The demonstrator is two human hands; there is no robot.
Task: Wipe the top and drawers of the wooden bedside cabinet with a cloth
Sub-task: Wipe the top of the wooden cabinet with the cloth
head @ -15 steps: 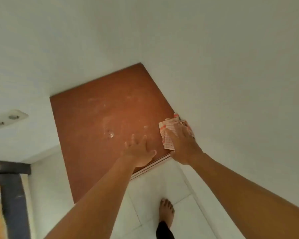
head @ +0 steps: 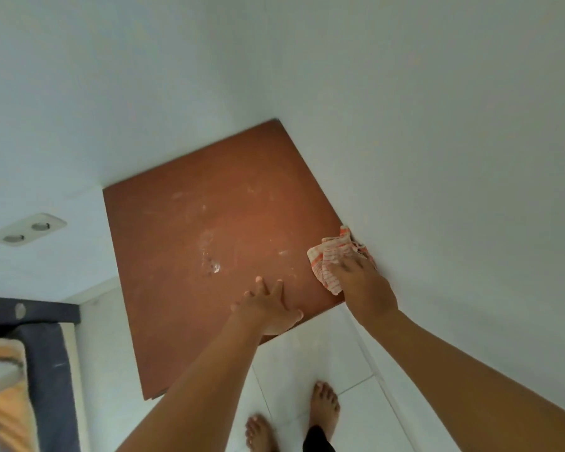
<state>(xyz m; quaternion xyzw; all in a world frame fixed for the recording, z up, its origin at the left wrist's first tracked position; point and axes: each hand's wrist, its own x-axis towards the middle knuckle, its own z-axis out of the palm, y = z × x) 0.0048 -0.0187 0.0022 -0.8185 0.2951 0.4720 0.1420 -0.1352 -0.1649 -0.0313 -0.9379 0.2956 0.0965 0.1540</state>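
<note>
White walls (head: 437, 125) meet in a corner, with a double socket (head: 26, 230) on the left. White floor tiles (head: 323, 360) lie below, and a dark bed frame (head: 30, 313) stands lower left.

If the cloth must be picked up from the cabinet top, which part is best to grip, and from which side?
Probably the bunched middle of the cloth, from above: it lies crumpled on the cabinet top beside the wall, so that side is blocked.
</note>
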